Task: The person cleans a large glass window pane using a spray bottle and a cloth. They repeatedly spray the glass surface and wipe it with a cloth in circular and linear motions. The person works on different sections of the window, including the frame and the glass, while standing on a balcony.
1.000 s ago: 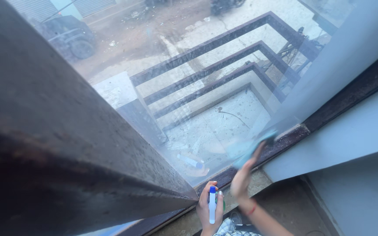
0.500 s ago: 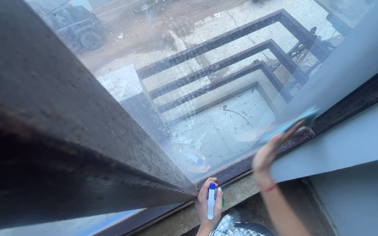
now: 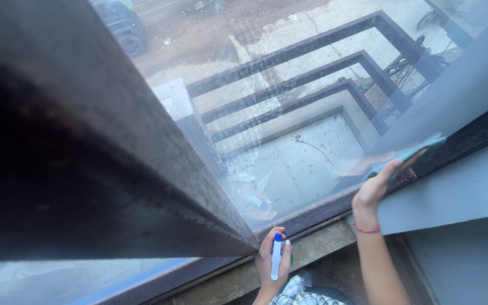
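At the bottom centre of the frame, the left hand (image 3: 272, 265) was wrapped around a small spray bottle (image 3: 277, 257), white with a blue top, fingers curled tight about it and the bottle standing nearly upright. Below that hand a bit of checked cloth (image 3: 297, 291) showed at the lower edge. Just above the bottle ran the dark window frame (image 3: 312, 217), its bottom rail slanting from lower left up toward the right edge, with a stone ledge (image 3: 312, 248) beneath it.

Right of centre, the right hand (image 3: 377, 186) reached up from the lower edge, a thin red band (image 3: 366, 229) round the wrist. Its fingers lay flat and stretched out, pressing a blue-green cloth (image 3: 408, 152) against the glass (image 3: 289, 130) near the lower right corner of the pane, close to where the rail met a pale grey wall (image 3: 453, 192) at the right of the frame.

Across the left half, a thick dark post (image 3: 86, 141) of the frame filled the view, blurred by closeness. On the glass there was a faint reflection of the bottle just above the rail. Through the pane, far below, lay a paved yard (image 3: 306, 158) ringed by stepped dark rails (image 3: 306, 68), and in the upper left a dark vehicle (image 3: 120, 25) stood on bare ground
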